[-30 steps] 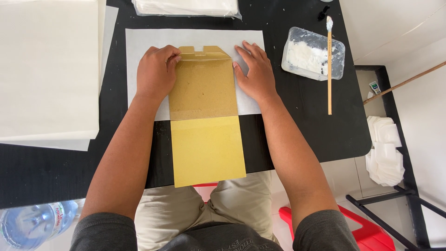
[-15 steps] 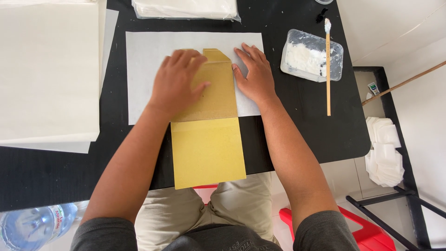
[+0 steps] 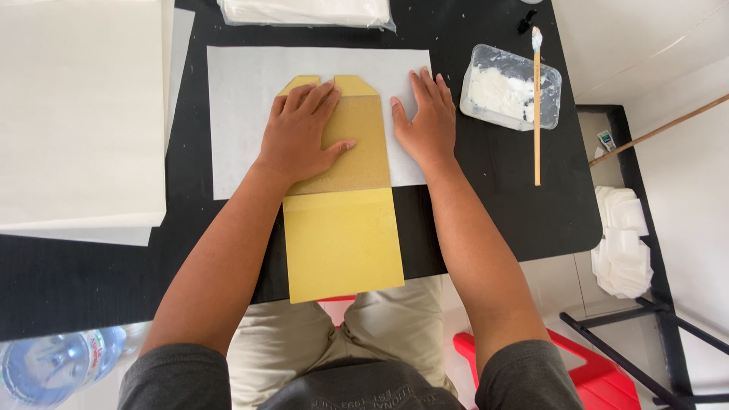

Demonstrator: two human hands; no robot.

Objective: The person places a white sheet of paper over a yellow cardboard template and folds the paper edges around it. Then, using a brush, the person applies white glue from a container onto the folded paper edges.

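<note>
Brown card (image 3: pixel 357 148), folded, lies on a white sheet (image 3: pixel 243 114) mid-table; its yellow panel (image 3: pixel 342 243) hangs over the near edge. Left hand (image 3: pixel 304 137) presses flat on the fold, fingers spread, gripping nothing. Right hand (image 3: pixel 425 121) rests open on the sheet just beside the card. Step looks like creasing; firm, even pressure seems needed. Card matte, stiff; tub (image 3: pixel 510 95) of white paste and brush (image 3: pixel 537 99) to the right.

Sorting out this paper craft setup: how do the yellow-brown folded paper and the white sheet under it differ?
The yellow-brown folded paper is creased, with flaps at its far end; the white sheet lies flat and unfolded. The folded paper hangs over the near edge of the black table; the sheet lies wholly on it. The left hand presses the folded paper; the right hand rests mostly on the sheet. Both are paper.
</note>
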